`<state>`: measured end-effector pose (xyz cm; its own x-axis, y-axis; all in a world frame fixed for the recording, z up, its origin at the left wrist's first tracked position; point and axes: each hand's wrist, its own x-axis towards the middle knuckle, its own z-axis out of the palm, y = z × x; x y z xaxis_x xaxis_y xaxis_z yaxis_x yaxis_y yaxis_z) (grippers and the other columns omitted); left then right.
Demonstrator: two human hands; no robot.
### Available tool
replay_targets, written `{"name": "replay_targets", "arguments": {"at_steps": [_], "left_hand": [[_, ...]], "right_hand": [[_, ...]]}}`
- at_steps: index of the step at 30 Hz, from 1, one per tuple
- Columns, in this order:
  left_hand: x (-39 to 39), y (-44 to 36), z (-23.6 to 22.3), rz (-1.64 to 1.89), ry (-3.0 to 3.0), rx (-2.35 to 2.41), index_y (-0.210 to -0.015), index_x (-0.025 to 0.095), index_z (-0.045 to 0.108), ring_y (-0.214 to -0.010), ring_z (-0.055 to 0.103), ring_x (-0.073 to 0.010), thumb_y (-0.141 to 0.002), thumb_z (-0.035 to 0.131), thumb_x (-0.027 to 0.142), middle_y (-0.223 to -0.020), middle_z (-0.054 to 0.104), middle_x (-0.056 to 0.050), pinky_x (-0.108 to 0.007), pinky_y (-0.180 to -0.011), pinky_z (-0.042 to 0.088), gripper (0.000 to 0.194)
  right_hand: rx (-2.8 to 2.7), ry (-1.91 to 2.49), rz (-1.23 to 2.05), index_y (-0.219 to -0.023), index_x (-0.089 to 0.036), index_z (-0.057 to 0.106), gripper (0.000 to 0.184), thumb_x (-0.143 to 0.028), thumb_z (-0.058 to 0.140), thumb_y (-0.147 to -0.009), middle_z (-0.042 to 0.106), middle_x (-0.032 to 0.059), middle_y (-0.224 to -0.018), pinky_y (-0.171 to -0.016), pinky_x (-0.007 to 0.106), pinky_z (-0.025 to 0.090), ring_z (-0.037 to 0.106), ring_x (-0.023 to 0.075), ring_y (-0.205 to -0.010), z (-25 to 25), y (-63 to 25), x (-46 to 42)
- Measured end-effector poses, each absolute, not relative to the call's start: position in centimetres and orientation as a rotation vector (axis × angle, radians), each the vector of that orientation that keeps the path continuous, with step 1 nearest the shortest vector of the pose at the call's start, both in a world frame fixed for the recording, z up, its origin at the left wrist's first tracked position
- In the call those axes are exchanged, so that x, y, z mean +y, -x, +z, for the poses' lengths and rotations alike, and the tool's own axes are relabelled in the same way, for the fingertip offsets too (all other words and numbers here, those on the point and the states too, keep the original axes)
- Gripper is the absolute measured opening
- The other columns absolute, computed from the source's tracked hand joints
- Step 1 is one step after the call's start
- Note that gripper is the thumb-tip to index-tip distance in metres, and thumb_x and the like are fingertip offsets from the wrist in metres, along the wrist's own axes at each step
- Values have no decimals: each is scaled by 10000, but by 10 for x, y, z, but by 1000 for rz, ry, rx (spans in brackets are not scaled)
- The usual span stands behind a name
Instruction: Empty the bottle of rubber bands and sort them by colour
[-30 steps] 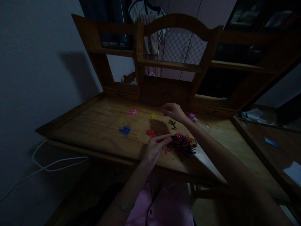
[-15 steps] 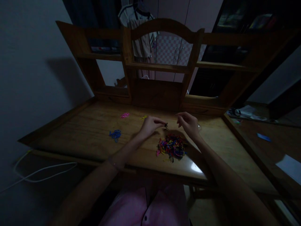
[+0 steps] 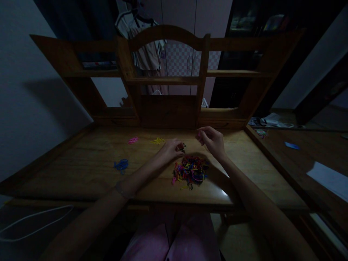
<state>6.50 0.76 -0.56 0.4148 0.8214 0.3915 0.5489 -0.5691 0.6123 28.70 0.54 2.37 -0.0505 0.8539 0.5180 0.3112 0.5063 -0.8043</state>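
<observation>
My left hand (image 3: 171, 149) rests low over the wooden desk, its fingers curled around small black elastic bands (image 3: 183, 150) at the fingertips. Raised to the right, my right hand (image 3: 212, 140) has its thumb and fingers drawn together; anything between them is too small and dark to make out. Just below and between the hands lies a tangled pile of mixed-colour elastic bands (image 3: 191, 170). Sorted by colour on the left are the blue bands (image 3: 121, 164), the pink bands (image 3: 133, 140) and the yellow bands (image 3: 157, 141).
A wooden shelf unit (image 3: 168, 81) rises along the back of the desk (image 3: 81, 170). On the surface at right lie a white sheet (image 3: 328, 181) and a blue card-like item (image 3: 291, 145). A white cable (image 3: 35, 217) hangs at lower left. The room is dim.
The view has shifted, moving the scene leftward. My left fingers, earlier stretched out in a pinch at a black band, now curl lower around the black bands. My right hand stays raised.
</observation>
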Motion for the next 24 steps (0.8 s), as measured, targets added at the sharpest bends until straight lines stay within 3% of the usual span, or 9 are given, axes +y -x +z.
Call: {"name": "replay_targets", "arguments": {"at_steps": [5,13,24], "left_hand": [[17,-73,-13,911,-2397,1349,-789,181,631,-785,556,-193,-772,637,125,-821,615,-48,-295,-728,401,59],[19,-49,2,969,-2251,1484,-820,174,625,-745,592,-168,-784,633,172,-791,650,-30,-271,-679,432,37],[-14,-114,21,651,-2273,953,-1047,190,700,-972,637,-201,-858,559,204,-1050,714,-68,-311,-862,470,236]], "right_hand": [[-1583,1032,523,-950,-168,655,288,-412,509,-904,647,21,-693,-491,214,481,592,105,-539,22,-291,8],[-1612,1026,394,-943,-194,674,244,-386,531,-898,678,19,-721,-454,213,428,597,111,-531,19,-295,10],[-1529,1066,184,-919,-190,672,219,-347,522,-890,671,14,-713,-551,244,429,591,124,-576,18,-299,14]]}}
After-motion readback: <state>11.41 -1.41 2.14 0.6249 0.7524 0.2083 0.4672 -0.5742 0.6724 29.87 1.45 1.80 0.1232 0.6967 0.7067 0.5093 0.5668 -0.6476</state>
